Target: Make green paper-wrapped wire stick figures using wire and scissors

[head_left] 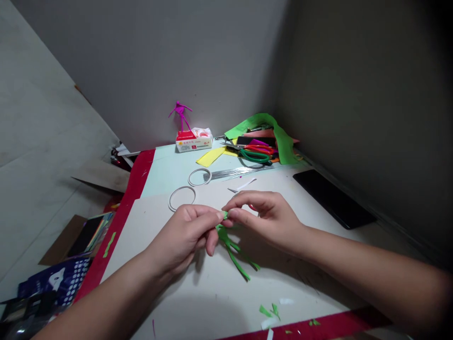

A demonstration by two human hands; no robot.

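My left hand [189, 231] pinches the top of a green paper figure [230, 245] between thumb and forefinger. Thin wrapped green strips, like legs, dangle below it over the table. My right hand [271, 219] closes thumb and fingertips on the same small green end, touching the left fingertips. Much of the figure's upper part is hidden by the fingers. Just behind the right hand, a pointed metal blade [232, 191] and a bit of red handle show, probably scissors. Beside the left hand lie two white tape rings, a nearer one [182, 199] and a farther one [200, 177].
A magenta figure [180, 113] stands on a small tissue box [194, 141] at the back. Green-handled scissors [255, 156], a bundle of wires [240, 173] and crepe paper [283, 137] lie nearby. A black phone [332, 198] rests right; green scraps [269, 310] lie in front.
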